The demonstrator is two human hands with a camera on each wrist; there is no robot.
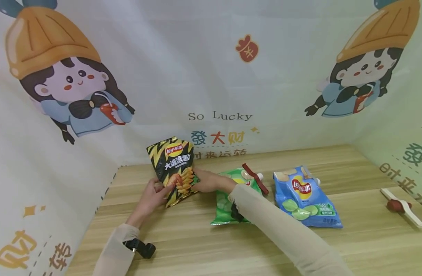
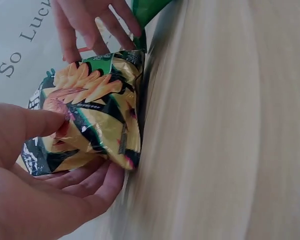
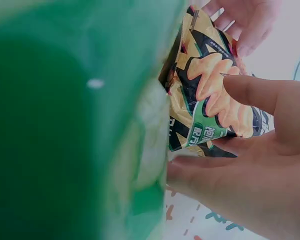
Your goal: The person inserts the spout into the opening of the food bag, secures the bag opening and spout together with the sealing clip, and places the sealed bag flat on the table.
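gripping yellow-black chip bag [image 2: 100, 107], left fingers [image 2: 107, 187] partly curled

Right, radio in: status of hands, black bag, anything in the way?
Left hand gripping black-and-yellow bag. Right hand at its right edge, grip unclear. Green bag close beside, possibly in the way.

- Green plastic chip bag [image 1: 225, 203], a dark red clip [image 1: 255, 179] across its far end
- Blue plastic chip bag [image 1: 305, 199] to its right
- Slim white-and-dark-red object [image 1: 412, 216], farther right
- Pale wood-grain tabletop [image 1: 183, 245]
- White printed cloth [image 1: 183, 69] behind
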